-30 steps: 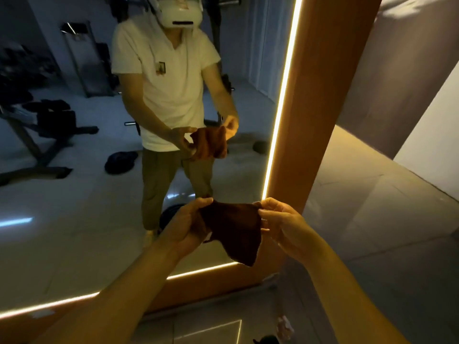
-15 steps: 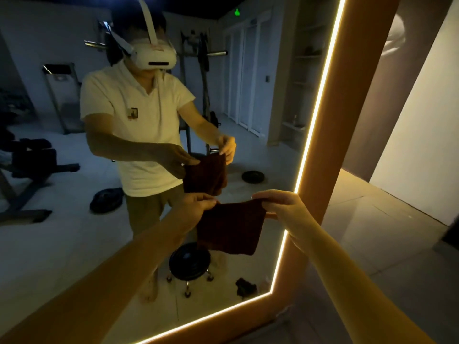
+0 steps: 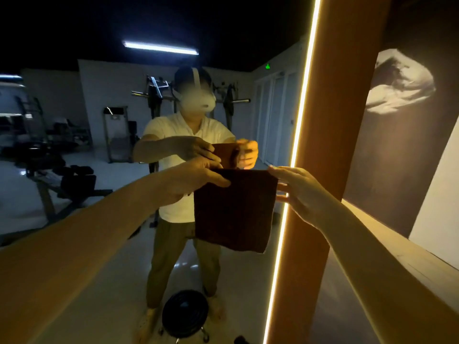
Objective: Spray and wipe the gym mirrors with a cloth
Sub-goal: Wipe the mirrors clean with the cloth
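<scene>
A dark brown cloth (image 3: 233, 209) hangs flat in front of the tall gym mirror (image 3: 99, 219). My left hand (image 3: 196, 180) pinches its top left corner. My right hand (image 3: 298, 189) holds the top right corner with its fingers spread along the edge. The cloth hangs close to the mirror's right edge, beside the lit strip (image 3: 290, 170) and the wooden frame (image 3: 330, 145). The mirror reflects a person in a white shirt holding the same cloth. No spray bottle is in view.
The mirror reflects gym benches, weight racks and a round black stool (image 3: 185, 316) on the floor. Right of the frame is a dark wall with a pale printed image (image 3: 400, 88) and a white wall (image 3: 437, 207).
Both hands have lifted the cloth from waist height to chest height and pulled it out flat. The view has tilted up from the floor to the upper mirror.
</scene>
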Available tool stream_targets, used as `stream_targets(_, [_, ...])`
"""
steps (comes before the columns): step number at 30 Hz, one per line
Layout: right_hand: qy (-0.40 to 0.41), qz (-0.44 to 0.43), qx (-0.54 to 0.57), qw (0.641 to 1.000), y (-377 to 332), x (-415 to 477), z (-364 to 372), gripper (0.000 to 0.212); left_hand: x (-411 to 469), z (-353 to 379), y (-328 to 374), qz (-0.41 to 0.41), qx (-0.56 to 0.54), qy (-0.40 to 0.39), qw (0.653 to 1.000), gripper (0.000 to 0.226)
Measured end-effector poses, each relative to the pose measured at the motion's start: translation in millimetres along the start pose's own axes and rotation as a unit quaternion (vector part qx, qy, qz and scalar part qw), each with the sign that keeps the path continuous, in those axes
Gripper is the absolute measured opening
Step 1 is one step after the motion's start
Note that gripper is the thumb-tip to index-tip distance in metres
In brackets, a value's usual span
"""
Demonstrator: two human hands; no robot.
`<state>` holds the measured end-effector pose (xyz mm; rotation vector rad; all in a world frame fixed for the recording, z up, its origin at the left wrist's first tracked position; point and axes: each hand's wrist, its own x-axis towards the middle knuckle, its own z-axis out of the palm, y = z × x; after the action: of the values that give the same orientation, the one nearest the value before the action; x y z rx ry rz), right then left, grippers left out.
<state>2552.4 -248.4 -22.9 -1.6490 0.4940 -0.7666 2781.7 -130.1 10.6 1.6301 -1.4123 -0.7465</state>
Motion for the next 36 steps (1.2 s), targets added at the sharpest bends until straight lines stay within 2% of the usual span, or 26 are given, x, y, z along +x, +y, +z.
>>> stream_targets(2, [-0.087, 0.037, 0.101, 0.990, -1.3, 3.7, -2.3, 0.040, -1.5, -0.4, 14.2, 0.011, -0.026, 0.031, 0.999, 0.041])
stream_targets(4, [-0.106, 0.047, 0.068, 0.991, -4.3, 5.4, 0.9, 0.035, -3.1, -1.1, 23.2, 0.033, -0.020, 0.074, 0.997, 0.037])
stream_targets(6, [-0.053, 0.034, 0.018, 0.998, -14.0, 7.4, 4.2, 0.028, -5.7, -6.2, 27.1, 0.045, -0.043, 0.108, 0.992, 0.039])
stream_targets(7, [-0.029, 0.020, 0.011, 0.999, -20.3, 8.5, 6.5, 0.027, -7.7, -10.4, 25.9, 0.053, -0.079, 0.098, 0.991, 0.044])
stream_targets(9, [-0.002, -0.015, 0.009, 1.000, -32.7, 11.2, 10.6, 0.026, -14.1, -16.2, 22.9, 0.054, -0.143, 0.037, 0.988, 0.056])
stream_targets(10, [0.013, -0.028, 0.001, 1.000, -38.8, 12.8, 13.6, 0.024, -17.1, -17.7, 21.6, 0.050, -0.141, 0.006, 0.989, 0.058])
stream_targets(12, [0.040, -0.034, -0.023, 0.998, -48.9, 16.7, 20.1, 0.019, -18.9, -23.3, 20.4, 0.045, -0.111, -0.012, 0.993, 0.052])
stream_targets(15, [0.064, -0.002, -0.051, 0.997, -64.0, 20.6, 30.5, 0.014, -16.4, -43.3, 26.7, 0.076, -0.059, 0.042, 0.994, 0.039])
stream_targets(17, [0.064, -0.007, -0.038, 0.997, -78.4, 20.3, 36.6, 0.018, -15.3, -56.3, 36.7, 0.127, 0.012, 0.085, 0.988, 0.030])
stream_targets(19, [0.029, -0.066, 0.042, 0.997, -95.9, 18.9, 37.4, 0.026, -15.5, -63.4, 47.9, 0.236, 0.078, 0.157, 0.956, 0.021])
stream_targets(21, [-0.022, -0.138, 0.120, 0.983, -113.1, 15.4, 35.5, 0.033, -25.4, -68.3, 61.3, 0.399, 0.176, 0.217, 0.873, 0.025])
stream_targets(22, [-0.041, -0.172, 0.131, 0.975, -119.3, 14.0, 34.1, 0.032, -33.2, -71.0, 64.8, 0.456, 0.221, 0.196, 0.840, 0.023])
stream_targets(23, [-0.051, -0.199, 0.130, 0.970, -124.0, 12.7, 34.2, 0.029, -42.2, -73.9, 67.5, 0.476, 0.257, 0.158, 0.826, 0.025])
stream_targets(24, [-0.059, -0.218, 0.123, 0.966, -126.6, 12.5, 33.6, 0.030, -50.7, -75.8, 70.3, 0.458, 0.273, 0.124, 0.837, 0.034])
stream_targets(27, [-0.069, -0.205, 0.075, 0.973, -131.5, 13.4, 32.9, 0.033, -50.4, -77.2, 71.2, 0.354, 0.177, 0.084, 0.915, 0.060])
stream_targets(29, [-0.069, -0.186, 0.032, 0.980, -135.4, 17.6, 31.7, 0.037, -37.8, -72.7, 74.8, 0.299, 0.148, 0.086, 0.939, 0.077])
stream_targets(30, [-0.082, -0.180, 0.008, 0.980, -137.4, 20.3, 31.1, 0.038, -34.8, -69.0, 78.0, 0.270, 0.134, 0.058, 0.952, 0.081])
stream_targets(32, [-0.115, -0.162, -0.032, 0.980, -144.4, 22.1, 31.4, 0.039, -27.2, -64.2, 80.7, 0.205, 0.061, -0.023, 0.977, 0.068])
stream_targets(33, [-0.128, -0.149, -0.044, 0.980, -148.5, 22.4, 30.1, 0.043, -22.8, -63.2, 80.1, 0.182, 0.035, -0.061, 0.981, 0.050])
stream_targets(35, [-0.125, -0.121, -0.064, 0.983, -155.5, 23.2, 23.2, 0.055, -17.6, -62.2, 82.4, 0.170, 0.057, -0.093, 0.979, 0.020])
stream_targets(36, [-0.112, -0.112, -0.069, 0.985, -157.1, 23.4, 19.4, 0.058, -14.0, -61.6, 84.5, 0.161, 0.083, -0.089, 0.979, 0.016])
